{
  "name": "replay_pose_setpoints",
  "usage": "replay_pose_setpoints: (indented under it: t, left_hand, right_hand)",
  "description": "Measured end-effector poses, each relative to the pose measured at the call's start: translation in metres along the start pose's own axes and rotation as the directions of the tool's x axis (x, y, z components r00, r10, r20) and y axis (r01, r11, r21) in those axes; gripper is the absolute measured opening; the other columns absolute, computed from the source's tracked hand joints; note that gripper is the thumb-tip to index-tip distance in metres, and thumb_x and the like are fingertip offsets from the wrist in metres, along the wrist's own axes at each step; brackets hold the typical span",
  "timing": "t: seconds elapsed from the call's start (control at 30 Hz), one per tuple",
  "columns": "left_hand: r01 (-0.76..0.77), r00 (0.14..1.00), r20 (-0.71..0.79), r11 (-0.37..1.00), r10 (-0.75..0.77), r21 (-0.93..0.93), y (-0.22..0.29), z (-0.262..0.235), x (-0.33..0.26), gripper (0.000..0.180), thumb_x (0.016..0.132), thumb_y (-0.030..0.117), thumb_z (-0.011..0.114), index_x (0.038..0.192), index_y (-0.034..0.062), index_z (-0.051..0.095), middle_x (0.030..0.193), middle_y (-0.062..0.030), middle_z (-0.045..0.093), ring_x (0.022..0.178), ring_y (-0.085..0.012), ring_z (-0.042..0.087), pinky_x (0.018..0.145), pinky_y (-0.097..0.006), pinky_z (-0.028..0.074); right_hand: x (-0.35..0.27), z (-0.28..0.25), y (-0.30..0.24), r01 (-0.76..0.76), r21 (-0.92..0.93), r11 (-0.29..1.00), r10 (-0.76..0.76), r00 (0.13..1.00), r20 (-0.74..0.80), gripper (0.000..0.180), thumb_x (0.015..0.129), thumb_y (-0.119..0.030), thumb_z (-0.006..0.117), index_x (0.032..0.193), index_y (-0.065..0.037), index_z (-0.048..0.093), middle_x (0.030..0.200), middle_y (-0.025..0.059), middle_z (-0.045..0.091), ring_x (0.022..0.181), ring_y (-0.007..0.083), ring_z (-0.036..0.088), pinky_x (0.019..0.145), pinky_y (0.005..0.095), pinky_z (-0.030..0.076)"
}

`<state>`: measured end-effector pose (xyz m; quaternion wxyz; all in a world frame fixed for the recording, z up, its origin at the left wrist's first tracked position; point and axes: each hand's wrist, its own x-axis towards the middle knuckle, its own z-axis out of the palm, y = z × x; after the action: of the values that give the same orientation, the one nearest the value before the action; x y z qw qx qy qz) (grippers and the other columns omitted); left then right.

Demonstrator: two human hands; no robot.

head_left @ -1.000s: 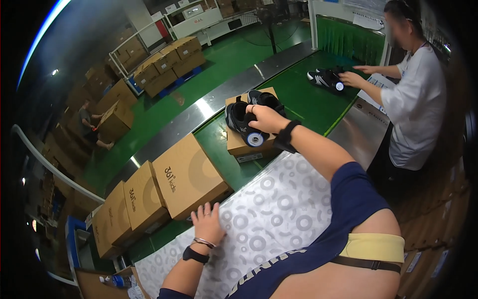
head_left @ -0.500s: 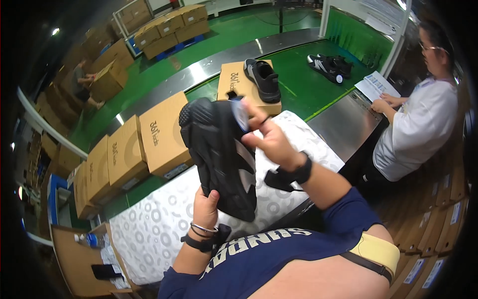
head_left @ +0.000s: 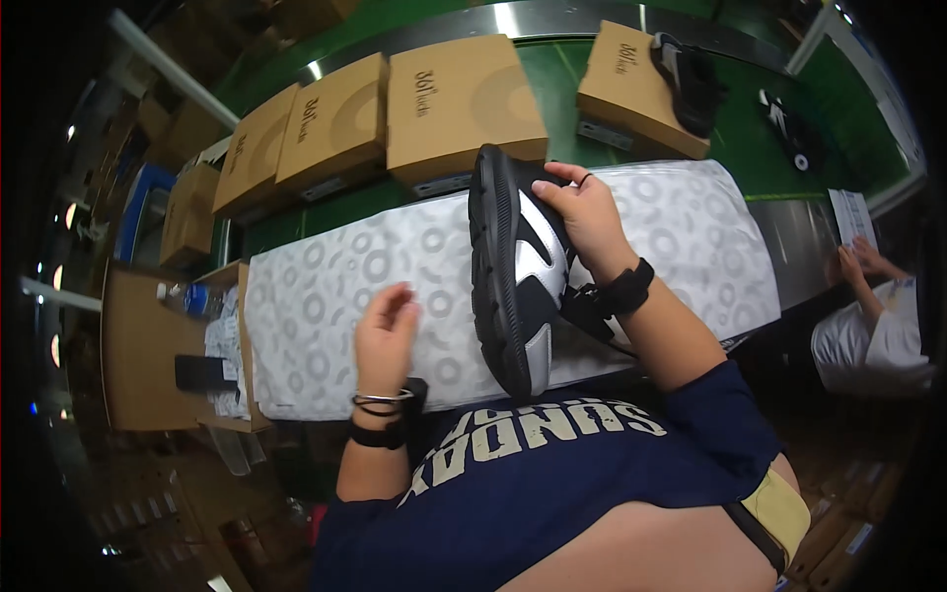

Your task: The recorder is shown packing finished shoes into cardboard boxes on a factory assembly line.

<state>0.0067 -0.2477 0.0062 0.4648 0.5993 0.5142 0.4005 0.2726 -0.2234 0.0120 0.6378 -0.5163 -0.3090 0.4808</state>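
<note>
A black sneaker (head_left: 538, 257) with silver-white side panels is held up on end over the table, its thick sole turned to the left. My right hand (head_left: 592, 222) grips it by the upper part near the ankle opening, fingers partly hidden behind the shoe. To the left of the sole, my left hand (head_left: 385, 335) is apart from the shoe, fingers loosely bent and nothing seen in them. Beneath both hands lies a white sheet (head_left: 326, 335) printed with grey rings, covering the work surface.
Several brown shoeboxes (head_left: 459, 109) stand along the far side. Another sneaker (head_left: 686, 84) rests on a shoebox (head_left: 631, 89) at the far right, with more footwear (head_left: 784, 128) beyond. A cardboard tray (head_left: 148, 345) at left holds a bottle (head_left: 197, 299). A co-worker (head_left: 873, 331) holds paper at right.
My left hand has let go of the sneaker and moved left. My right hand now holds the shoe alone, turned so its side shows. The view has swung, shifting the boxes.
</note>
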Motion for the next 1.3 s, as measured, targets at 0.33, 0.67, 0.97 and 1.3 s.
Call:
replay_pose_setpoints:
  t: [0.33,0.67,0.97,1.3]
  left_hand:
    - [0.602,0.776,-0.625,0.196,0.084,0.774,-0.105,-0.174,-0.058,0.057,0.080,0.038,0.053,0.122,0.0021,0.044,0.127,-0.0220,0.040,0.117,-0.0403,0.035,0.098,-0.052,0.021]
    - [-0.293,0.939,0.018,0.773,0.343,0.563,0.020,-0.180,-0.007,0.049,0.072,0.010,0.062,0.115,-0.0074,0.046,0.118,-0.0209,0.047,0.110,-0.0322,0.045,0.096,-0.035,0.033]
    - [-0.852,0.262,0.872,0.524,0.414,0.007,0.134,-0.040,0.027,0.070,0.070,0.038,0.066,0.126,0.0045,0.040,0.124,-0.0178,0.043,0.113,-0.0334,0.043,0.096,-0.053,0.026]
    - [-0.897,0.413,0.889,0.081,-0.199,0.435,0.061,0.017,0.083,0.071,0.067,0.057,0.058,0.127,0.0211,0.042,0.136,-0.0208,0.029,0.127,-0.0464,0.017,0.096,-0.064,0.016]
  right_hand:
    - [0.011,0.064,0.064,0.180,-0.494,0.851,-0.117,0.981,0.156,0.050,0.071,-0.017,0.069,0.111,0.006,0.050,0.085,0.0105,0.062,0.073,0.0113,0.058,0.059,0.0218,0.045]
    - [0.002,0.066,-0.013,0.402,-0.516,0.756,-0.195,0.892,0.408,0.073,0.074,-0.030,0.068,0.125,0.008,0.034,0.100,0.0144,0.057,0.091,0.0196,0.056,0.077,0.0272,0.045]
    - [0.004,0.037,-0.039,0.147,-0.121,0.982,-0.119,0.969,0.215,0.054,0.065,0.001,0.064,0.114,0.005,0.044,0.086,0.0088,0.058,0.073,0.0149,0.057,0.062,0.0259,0.046]
    - [-0.024,-0.081,0.017,-0.058,-0.878,0.475,-0.194,0.966,-0.168,0.054,0.064,-0.011,0.065,0.114,0.002,0.050,0.086,0.0183,0.061,0.075,0.0288,0.060,0.070,0.0337,0.047]
